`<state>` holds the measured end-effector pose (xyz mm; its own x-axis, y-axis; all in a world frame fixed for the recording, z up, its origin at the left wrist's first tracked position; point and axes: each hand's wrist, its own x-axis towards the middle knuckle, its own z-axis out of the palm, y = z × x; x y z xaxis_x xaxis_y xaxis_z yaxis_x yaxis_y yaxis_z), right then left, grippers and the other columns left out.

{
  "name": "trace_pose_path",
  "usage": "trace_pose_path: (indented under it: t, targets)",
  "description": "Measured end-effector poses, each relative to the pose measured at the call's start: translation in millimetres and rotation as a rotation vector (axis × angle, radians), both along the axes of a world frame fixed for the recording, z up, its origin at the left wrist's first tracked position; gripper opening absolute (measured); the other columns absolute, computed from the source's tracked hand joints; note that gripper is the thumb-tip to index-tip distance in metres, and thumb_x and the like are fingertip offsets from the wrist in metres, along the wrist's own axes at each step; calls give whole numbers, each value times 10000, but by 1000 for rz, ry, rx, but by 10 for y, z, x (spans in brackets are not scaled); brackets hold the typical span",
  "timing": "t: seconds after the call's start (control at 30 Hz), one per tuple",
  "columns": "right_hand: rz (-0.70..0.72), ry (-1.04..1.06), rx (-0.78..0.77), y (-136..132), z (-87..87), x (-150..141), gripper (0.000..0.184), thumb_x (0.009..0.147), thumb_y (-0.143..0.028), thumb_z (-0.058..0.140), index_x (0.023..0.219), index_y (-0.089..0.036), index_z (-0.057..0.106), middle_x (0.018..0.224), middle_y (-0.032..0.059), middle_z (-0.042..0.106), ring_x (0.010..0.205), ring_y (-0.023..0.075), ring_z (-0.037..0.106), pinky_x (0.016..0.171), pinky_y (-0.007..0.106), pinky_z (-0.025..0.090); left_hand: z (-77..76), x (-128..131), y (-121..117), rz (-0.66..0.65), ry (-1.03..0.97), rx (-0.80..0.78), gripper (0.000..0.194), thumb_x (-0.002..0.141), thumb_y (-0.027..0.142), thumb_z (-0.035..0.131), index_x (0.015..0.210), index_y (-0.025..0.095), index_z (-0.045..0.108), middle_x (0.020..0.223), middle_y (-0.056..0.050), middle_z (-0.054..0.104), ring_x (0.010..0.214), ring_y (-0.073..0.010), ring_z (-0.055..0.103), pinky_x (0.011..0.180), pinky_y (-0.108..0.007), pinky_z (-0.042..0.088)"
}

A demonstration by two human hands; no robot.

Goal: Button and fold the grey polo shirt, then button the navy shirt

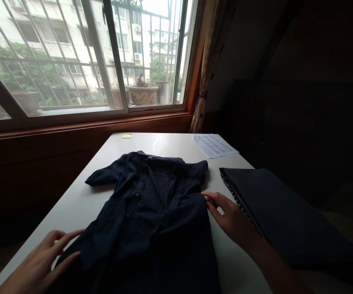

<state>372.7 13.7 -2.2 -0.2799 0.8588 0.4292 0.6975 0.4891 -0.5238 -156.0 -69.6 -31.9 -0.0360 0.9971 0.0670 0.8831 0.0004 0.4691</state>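
A dark navy short-sleeved button-up shirt [161, 204] lies spread on the white table, its collar toward the window and its front partly open. Small buttons run down one front edge. Creases cross the body, and its near end runs out of the bottom of the view. At the shirt's lower left side is my left hand [46, 257], with thumb and fingers apart, touching the cloth. My right hand [225, 212] is at the right side edge below the sleeve, fingertips and thumb closed on the fabric.
Dark folded cloth [280, 212] with a pale-stitched edge lies on the table's right side, overhanging it. Printed papers [215, 145] and a yellow sticky note [126, 135] lie at the far end of the white table [164, 141]. Beyond stand a barred window and a tied curtain [199, 110].
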Motion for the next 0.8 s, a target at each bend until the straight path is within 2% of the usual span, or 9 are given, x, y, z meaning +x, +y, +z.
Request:
trace_pose_path:
  t: [0.1,0.2,0.27,0.37,0.47,0.57,0.67,0.73,0.8]
  targets:
    - [-30,48,-141,-142,38,-40,241,1006,-316,492,1233,-260,551,1067,67,694,890,207,690,827,370,571,194,279,128,-35,22,31,511,883,689,483,1107,307,738,1044,-79,674,952,-293,683,870,-420,595]
    - [-14,118,-398,-282,2,-63,395,998,-389,507,1368,-269,443,1152,87,689,942,223,705,839,387,577,278,801,175,-324,-119,-145,399,970,566,435,1155,335,702,1125,-50,689,973,-240,691,859,-332,605]
    - [41,188,-544,-361,-79,-80,574,986,-415,534,1494,-277,305,1307,119,642,1125,248,671,971,433,539,244,1172,200,-392,-163,-189,395,969,539,479,1293,367,625,1160,-35,696,1009,-241,691,864,-340,610]
    - [100,281,-632,-461,-223,-128,794,960,-408,579,1590,-282,112,1537,152,455,1394,269,480,1172,502,356,136,1615,286,-464,-221,-175,487,951,480,538,1415,335,516,1249,-63,668,1094,-260,661,973,-405,564]
    - [57,391,-655,-549,-265,-186,872,945,-409,597,1606,-283,43,1591,158,377,1451,276,400,1210,520,276,76,1901,412,-514,-296,-196,586,904,347,597,1466,298,440,1331,-90,626,1177,-276,612,1048,-433,497]
    - [-8,558,-727,-622,-176,-169,891,953,-436,578,1601,-305,-19,1447,161,558,1264,289,605,1086,522,441,133,2063,507,-477,-440,-317,598,872,275,599,1450,268,448,1176,-82,666,1078,-257,636,1004,-415,499]
    - [-85,628,-716,-684,-104,-10,841,950,-446,563,1594,-335,35,1249,120,692,1008,281,723,910,483,557,280,2093,531,-402,-782,-499,576,865,319,616,1415,242,465,1141,-78,646,1037,-244,649,942,-375,518]
    - [-96,524,-670,-729,-124,149,775,928,-416,567,1579,-380,149,1063,69,743,859,269,737,790,436,589,375,2038,498,-366,-1021,-662,589,873,359,627,1422,256,441,1208,-82,619,1086,-242,646,952,-356,512]
    - [-90,308,-633,-781,-192,299,732,895,-350,575,1547,-428,253,875,18,732,720,251,715,682,381,580,428,1947,425,-381,-1069,-828,595,868,354,641,1424,293,439,1239,-73,609,1098,-244,647,940,-348,515]
